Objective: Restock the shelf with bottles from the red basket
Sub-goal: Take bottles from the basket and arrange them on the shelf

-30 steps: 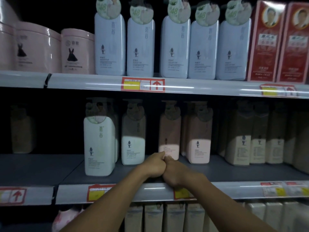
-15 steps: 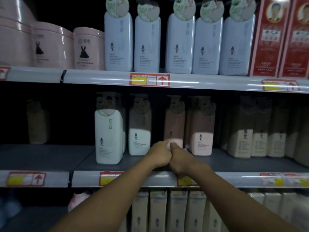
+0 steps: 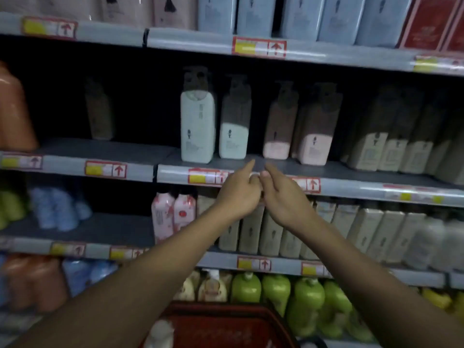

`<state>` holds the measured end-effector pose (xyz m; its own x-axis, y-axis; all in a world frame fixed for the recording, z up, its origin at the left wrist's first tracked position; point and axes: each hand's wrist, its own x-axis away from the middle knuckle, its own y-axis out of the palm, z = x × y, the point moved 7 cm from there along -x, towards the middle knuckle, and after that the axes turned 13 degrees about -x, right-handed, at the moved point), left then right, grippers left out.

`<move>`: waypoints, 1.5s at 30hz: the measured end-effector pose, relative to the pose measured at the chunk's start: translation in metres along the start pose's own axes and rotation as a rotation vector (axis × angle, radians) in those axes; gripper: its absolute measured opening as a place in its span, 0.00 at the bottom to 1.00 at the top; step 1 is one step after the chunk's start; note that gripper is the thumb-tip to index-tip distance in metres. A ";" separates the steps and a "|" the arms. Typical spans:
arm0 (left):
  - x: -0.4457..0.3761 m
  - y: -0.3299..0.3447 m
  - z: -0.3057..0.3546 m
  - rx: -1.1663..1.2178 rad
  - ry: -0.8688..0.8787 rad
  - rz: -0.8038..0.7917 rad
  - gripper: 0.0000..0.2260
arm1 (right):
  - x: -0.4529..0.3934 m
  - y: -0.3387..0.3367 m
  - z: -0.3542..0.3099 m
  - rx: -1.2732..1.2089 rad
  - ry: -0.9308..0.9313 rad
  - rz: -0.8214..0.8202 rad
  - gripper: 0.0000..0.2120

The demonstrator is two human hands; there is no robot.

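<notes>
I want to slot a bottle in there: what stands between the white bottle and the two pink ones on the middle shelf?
The head view shows one white bottle set further back, between the front white bottle and the pink bottles.

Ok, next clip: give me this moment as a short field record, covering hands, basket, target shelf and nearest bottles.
left hand: in front of the shelf edge, forefinger out, holds nothing
right hand: beside it, fingers loosely bent, holds nothing
hands: close together, contact unclear
red basket: bottom of view, below the arms; contents blurred
middle shelf: bare stretch left of the bottles
white bottle: upright, nearest the shelf front
pink bottle: upright, behind the hands
</notes>
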<state>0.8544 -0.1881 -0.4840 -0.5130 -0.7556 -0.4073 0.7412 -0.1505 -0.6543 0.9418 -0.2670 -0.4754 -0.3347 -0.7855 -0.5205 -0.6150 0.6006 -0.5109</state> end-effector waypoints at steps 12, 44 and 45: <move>0.219 0.089 -0.200 -0.253 -0.230 -0.381 0.23 | 0.200 0.154 0.150 0.116 0.256 -0.524 0.24; 0.261 0.160 -0.229 -0.074 -0.217 -0.258 0.56 | 0.177 0.136 0.140 -0.030 0.516 -0.155 0.25; 0.258 0.159 -0.226 -0.076 -0.233 -0.160 0.54 | 0.175 0.135 0.133 -0.023 0.480 -0.124 0.25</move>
<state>0.7419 -0.2632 -0.8367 -0.5012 -0.8533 -0.1437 0.6196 -0.2380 -0.7480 0.8954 -0.3041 -0.7266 -0.5456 -0.8341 -0.0806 -0.6845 0.4991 -0.5314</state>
